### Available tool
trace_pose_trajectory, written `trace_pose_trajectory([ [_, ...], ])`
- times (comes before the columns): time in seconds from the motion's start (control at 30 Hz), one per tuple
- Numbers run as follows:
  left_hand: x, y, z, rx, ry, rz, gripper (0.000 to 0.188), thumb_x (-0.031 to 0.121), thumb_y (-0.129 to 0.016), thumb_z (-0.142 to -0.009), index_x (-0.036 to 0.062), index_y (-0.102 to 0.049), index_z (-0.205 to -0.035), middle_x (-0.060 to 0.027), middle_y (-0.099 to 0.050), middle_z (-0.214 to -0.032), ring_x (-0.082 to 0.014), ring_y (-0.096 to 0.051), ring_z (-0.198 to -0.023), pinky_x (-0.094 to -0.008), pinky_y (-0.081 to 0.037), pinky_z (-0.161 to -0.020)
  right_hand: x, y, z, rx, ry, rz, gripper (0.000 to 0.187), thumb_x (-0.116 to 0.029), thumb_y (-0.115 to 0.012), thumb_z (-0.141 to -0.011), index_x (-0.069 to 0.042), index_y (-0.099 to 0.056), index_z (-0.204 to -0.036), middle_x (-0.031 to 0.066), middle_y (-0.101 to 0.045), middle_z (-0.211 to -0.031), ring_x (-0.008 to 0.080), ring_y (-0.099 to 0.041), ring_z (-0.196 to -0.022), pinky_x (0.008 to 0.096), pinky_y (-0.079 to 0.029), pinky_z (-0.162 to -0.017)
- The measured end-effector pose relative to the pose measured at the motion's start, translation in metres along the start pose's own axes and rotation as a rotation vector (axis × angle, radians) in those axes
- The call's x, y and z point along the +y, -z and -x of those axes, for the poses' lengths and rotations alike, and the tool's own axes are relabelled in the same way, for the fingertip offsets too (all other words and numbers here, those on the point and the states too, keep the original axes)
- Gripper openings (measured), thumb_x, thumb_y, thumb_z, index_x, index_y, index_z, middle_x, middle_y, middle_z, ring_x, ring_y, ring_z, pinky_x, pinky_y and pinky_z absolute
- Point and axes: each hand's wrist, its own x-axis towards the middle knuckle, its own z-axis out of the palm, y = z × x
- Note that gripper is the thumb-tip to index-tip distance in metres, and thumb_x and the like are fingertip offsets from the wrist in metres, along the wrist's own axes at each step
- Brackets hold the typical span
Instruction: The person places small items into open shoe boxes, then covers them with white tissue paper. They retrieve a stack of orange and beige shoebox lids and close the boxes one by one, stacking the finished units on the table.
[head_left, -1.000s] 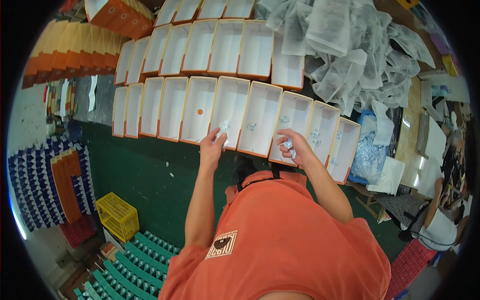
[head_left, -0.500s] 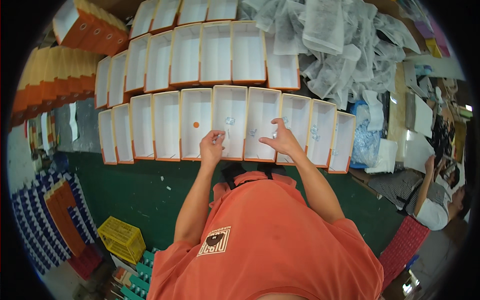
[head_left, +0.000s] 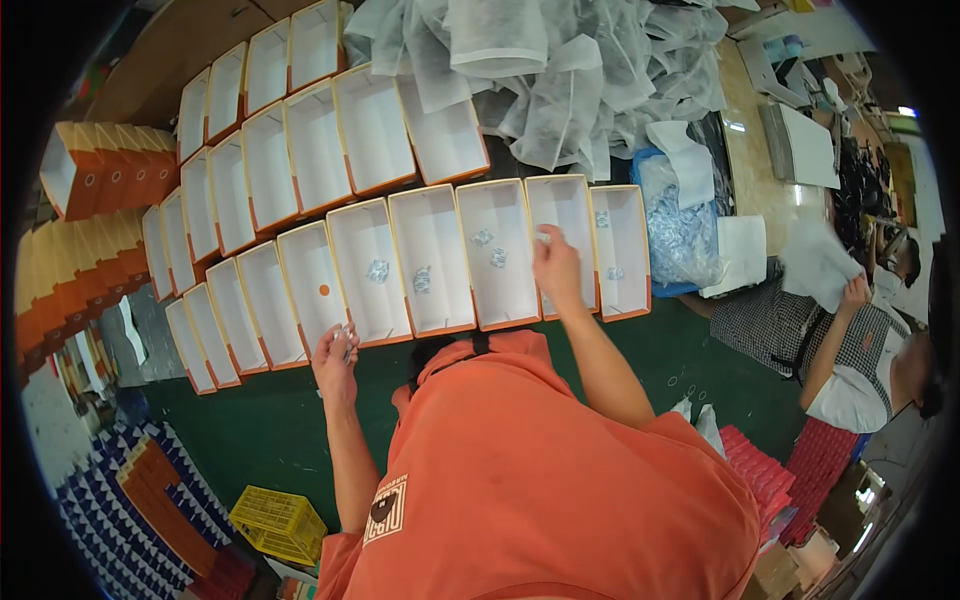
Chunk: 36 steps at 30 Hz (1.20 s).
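Observation:
My left hand is closed on small clear, silvery sachets, just off the near edge of a row of open boxes. My right hand reaches into a white-lined box near the right end of that row. Its fingers are bent together with a pale bit at the tips, too small to make out. Bluish sachets lie in nearby boxes: one sachet, another sachet, and a pair with one sachet nearer me. The rightmost box holds two more.
Behind stands a second row of open boxes, with translucent bags heaped beside it. A blue tub of sachets is at the right. Further right a co-worker holds a white sheet. A yellow crate stands lower left.
The view has turned, so the boxes appear further left. My right hand has moved to a box further right. My left hand has drawn back toward the near edge. The co-worker's sheet has come up.

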Motion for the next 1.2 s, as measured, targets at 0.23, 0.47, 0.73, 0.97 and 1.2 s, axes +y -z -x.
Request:
trace_pose_trajectory([
  [0.23,-0.016,-0.012,0.027,0.032,0.073,-0.055,0.032,0.012,-0.065,-0.096,-0.0010,-0.057,-0.124,-0.0137,-0.069,-0.119,-0.0114,-0.066,-0.085,-0.0214,-0.048,-0.060,0.090,-0.029,-0.019,0.012,0.157,0.773,0.039,-0.009,-0.059,-0.087,0.006,-0.056,-0.122,0.0200,-0.069,-0.078,0.0349,-0.071,-0.076,0.0431,-0.059,-0.064],
  [0.47,-0.013,-0.036,0.023,-0.029,0.115,-0.102,0.032,0.012,-0.065,-0.096,0.0013,-0.057,-0.125,-0.0118,-0.070,-0.117,-0.0094,-0.064,-0.083,-0.0190,-0.047,-0.059,0.103,-0.027,-0.069,-0.278,0.412,0.715,0.013,-0.005,-0.057,-0.085,0.001,-0.062,-0.095,0.0225,-0.070,-0.083,0.0370,-0.071,-0.074,0.0448,-0.059,-0.065],
  [0.73,-0.006,-0.023,0.024,0.049,0.159,0.232,0.036,0.004,-0.058,-0.096,-0.0005,-0.053,-0.132,-0.0172,-0.068,-0.119,-0.0153,-0.068,-0.089,-0.0221,-0.055,-0.067,-0.014,0.025,-0.082,-0.183,0.223,0.123,0.017,-0.013,-0.057,-0.092,0.004,-0.062,-0.090,0.0227,-0.070,-0.079,0.0347,-0.071,-0.077,0.0466,-0.053,-0.066],
  [0.97,0.072,-0.091,-0.025,-0.148,0.142,0.316,0.043,0.003,-0.056,-0.097,-0.0034,-0.048,-0.139,-0.0174,-0.066,-0.121,-0.0161,-0.065,-0.089,-0.0226,-0.053,-0.070,-0.117,-0.040,-0.180,0.043,0.302,-0.060,0.025,-0.019,-0.058,-0.097,0.004,-0.066,-0.103,0.0082,-0.063,-0.065,0.0132,-0.060,-0.063,0.0306,-0.047,-0.061],
  [1.2,0.183,-0.144,-0.136,-0.217,-0.060,0.235,0.056,0.002,-0.055,-0.096,-0.0079,-0.036,-0.147,-0.0219,-0.056,-0.135,-0.0209,-0.063,-0.109,-0.0267,-0.052,-0.087,-0.195,-0.040,-0.163,-0.369,-0.281,-0.902,0.025,-0.019,-0.055,-0.099,-0.002,-0.064,-0.116,0.0017,-0.060,-0.073,0.0046,-0.041,-0.050,0.0224,-0.031,-0.049],
])
